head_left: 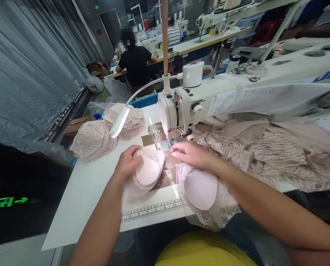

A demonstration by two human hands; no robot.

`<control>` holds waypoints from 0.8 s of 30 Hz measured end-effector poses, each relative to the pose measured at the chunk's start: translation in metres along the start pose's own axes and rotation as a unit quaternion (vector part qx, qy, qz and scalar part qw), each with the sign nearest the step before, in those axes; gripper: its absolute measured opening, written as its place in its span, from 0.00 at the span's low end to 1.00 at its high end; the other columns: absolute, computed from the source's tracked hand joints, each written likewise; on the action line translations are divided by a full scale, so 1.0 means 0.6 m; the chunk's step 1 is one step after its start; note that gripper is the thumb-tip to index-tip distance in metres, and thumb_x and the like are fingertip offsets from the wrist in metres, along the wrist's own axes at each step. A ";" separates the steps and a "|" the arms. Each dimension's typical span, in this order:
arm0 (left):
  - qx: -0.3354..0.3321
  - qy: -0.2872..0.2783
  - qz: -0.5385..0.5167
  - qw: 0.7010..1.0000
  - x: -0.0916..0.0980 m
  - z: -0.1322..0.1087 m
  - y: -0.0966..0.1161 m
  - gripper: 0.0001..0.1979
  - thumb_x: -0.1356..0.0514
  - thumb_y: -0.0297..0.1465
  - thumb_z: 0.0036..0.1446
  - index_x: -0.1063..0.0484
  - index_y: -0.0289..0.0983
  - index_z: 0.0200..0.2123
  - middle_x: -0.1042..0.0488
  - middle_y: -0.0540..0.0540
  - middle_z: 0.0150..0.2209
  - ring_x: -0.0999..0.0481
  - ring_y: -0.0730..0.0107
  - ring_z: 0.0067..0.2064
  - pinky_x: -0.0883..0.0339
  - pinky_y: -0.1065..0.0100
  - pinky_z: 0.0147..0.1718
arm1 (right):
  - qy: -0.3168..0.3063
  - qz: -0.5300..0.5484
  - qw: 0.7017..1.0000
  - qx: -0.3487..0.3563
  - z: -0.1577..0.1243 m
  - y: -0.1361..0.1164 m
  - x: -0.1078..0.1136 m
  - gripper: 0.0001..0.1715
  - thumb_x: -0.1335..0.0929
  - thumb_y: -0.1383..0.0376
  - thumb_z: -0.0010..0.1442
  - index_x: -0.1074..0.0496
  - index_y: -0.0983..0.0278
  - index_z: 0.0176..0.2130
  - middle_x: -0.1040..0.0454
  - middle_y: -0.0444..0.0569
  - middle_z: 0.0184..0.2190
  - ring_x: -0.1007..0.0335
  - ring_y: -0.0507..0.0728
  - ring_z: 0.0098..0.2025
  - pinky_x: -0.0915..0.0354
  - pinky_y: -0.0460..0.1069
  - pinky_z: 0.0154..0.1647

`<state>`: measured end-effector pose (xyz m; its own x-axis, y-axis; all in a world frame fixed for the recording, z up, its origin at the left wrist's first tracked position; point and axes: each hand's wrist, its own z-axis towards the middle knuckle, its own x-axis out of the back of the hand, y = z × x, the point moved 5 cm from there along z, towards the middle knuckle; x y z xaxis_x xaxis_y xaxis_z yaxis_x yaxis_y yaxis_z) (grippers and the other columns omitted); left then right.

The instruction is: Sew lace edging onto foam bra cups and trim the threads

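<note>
My left hand (130, 162) pinches the edge of a pale pink lace bra cup (147, 170), whose smooth inner side faces up. My right hand (191, 153) is closed beside the needle area of a white sewing machine (169, 118). A thin dark thing (178, 150) shows between its fingers; its kind is unclear. Under my right wrist lies a second bra cup (200, 189) with lace edging, hanging over the table's front edge. The metal needle plate (163, 145) sits just beyond both hands.
Two piles of lace cups, a left pile (93, 140) and a rear pile (129, 120), lie under a bent lamp (120, 122). Lace fabric (275, 147) is heaped at right. A ruler strip (154, 210) runs along the table's front. A person (134, 62) sits beyond.
</note>
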<state>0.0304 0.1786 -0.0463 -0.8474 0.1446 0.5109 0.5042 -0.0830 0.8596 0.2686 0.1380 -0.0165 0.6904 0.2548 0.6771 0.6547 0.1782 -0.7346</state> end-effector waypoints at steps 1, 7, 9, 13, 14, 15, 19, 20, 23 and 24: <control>-0.020 0.024 0.027 0.999 0.006 0.004 -0.002 0.19 0.40 0.31 0.45 0.30 0.37 0.44 0.29 0.47 0.37 0.30 0.67 0.36 0.35 0.68 0.34 | -0.013 -0.035 0.999 0.017 -0.007 -0.009 0.009 0.09 0.38 0.62 0.56 0.30 0.63 0.31 0.30 0.45 0.26 0.39 0.53 0.28 0.49 0.47 0.28; -0.102 0.179 0.078 0.975 0.041 -0.013 0.043 0.15 0.41 0.37 0.50 0.29 0.36 0.40 0.30 0.47 0.33 0.33 0.71 0.31 0.37 0.71 0.31 | -0.037 -0.152 0.988 0.013 -0.052 -0.007 0.047 0.11 0.39 0.62 0.57 0.34 0.63 0.26 0.32 0.45 0.23 0.41 0.53 0.25 0.55 0.48 0.25; -0.123 0.143 0.094 0.978 0.029 -0.038 0.086 0.11 0.42 0.38 0.54 0.29 0.36 0.33 0.32 0.50 0.27 0.35 0.73 0.27 0.40 0.72 0.28 | -0.038 -0.172 0.984 -0.002 -0.062 0.009 0.044 0.11 0.38 0.61 0.57 0.33 0.63 0.27 0.31 0.47 0.25 0.40 0.54 0.27 0.54 0.48 0.25; -0.132 -0.129 0.171 0.968 -0.064 -0.094 0.150 0.19 0.47 0.40 0.58 0.33 0.36 0.20 0.38 0.52 0.18 0.40 0.76 0.21 0.49 0.72 0.22 | -0.035 -0.197 0.979 -0.030 -0.072 0.035 0.023 0.11 0.38 0.62 0.56 0.33 0.63 0.26 0.30 0.48 0.26 0.39 0.54 0.27 0.54 0.48 0.25; -0.120 -0.168 0.184 0.961 -0.087 -0.103 0.153 0.19 0.48 0.41 0.58 0.33 0.36 0.20 0.38 0.53 0.17 0.41 0.76 0.20 0.51 0.72 0.20 | -0.034 -0.198 0.979 -0.034 -0.073 0.038 0.019 0.11 0.38 0.63 0.56 0.34 0.63 0.25 0.31 0.48 0.25 0.39 0.54 0.27 0.55 0.48 0.25; -0.106 -0.187 0.194 0.957 -0.107 -0.109 0.152 0.18 0.47 0.42 0.57 0.32 0.36 0.22 0.37 0.53 0.16 0.41 0.75 0.20 0.53 0.71 0.20 | -0.032 -0.199 0.979 -0.035 -0.074 0.040 0.015 0.11 0.38 0.64 0.56 0.35 0.64 0.24 0.31 0.48 0.24 0.39 0.54 0.26 0.55 0.48 0.25; -0.083 -0.176 0.161 0.968 -0.155 -0.106 0.127 0.13 0.45 0.38 0.55 0.30 0.36 0.26 0.33 0.51 0.20 0.38 0.73 0.22 0.50 0.71 0.22 | -0.013 -0.165 0.986 0.028 -0.080 0.031 0.009 0.09 0.38 0.65 0.56 0.34 0.64 0.25 0.31 0.47 0.24 0.39 0.53 0.27 0.53 0.48 0.26; -0.086 -0.167 0.132 0.973 -0.158 -0.103 0.121 0.12 0.45 0.36 0.55 0.30 0.36 0.26 0.32 0.50 0.21 0.37 0.73 0.24 0.48 0.71 0.23 | -0.006 -0.145 0.988 0.046 -0.082 0.029 0.010 0.10 0.38 0.64 0.57 0.34 0.64 0.26 0.30 0.47 0.24 0.39 0.53 0.27 0.53 0.48 0.26; -0.053 -0.160 -0.022 0.985 -0.153 -0.096 0.107 0.11 0.45 0.36 0.57 0.33 0.36 0.26 0.34 0.51 0.24 0.36 0.74 0.26 0.44 0.72 0.26 | 0.007 -0.072 0.995 0.065 -0.092 0.025 0.017 0.10 0.37 0.61 0.58 0.32 0.64 0.29 0.30 0.45 0.25 0.38 0.53 0.28 0.51 0.47 0.27; -0.019 -0.165 -0.088 0.982 -0.150 -0.095 0.102 0.12 0.45 0.38 0.56 0.34 0.36 0.27 0.34 0.51 0.23 0.36 0.75 0.26 0.43 0.72 0.26 | 0.006 -0.048 0.997 0.062 -0.095 0.024 0.019 0.11 0.37 0.61 0.58 0.31 0.64 0.29 0.30 0.45 0.25 0.38 0.53 0.28 0.50 0.47 0.27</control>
<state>0.1279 0.1042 -0.0398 -0.8180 0.4704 0.3310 0.3429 -0.0632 0.9373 0.3036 0.0894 -0.0169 0.6304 0.2200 0.7444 0.6751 0.3179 -0.6657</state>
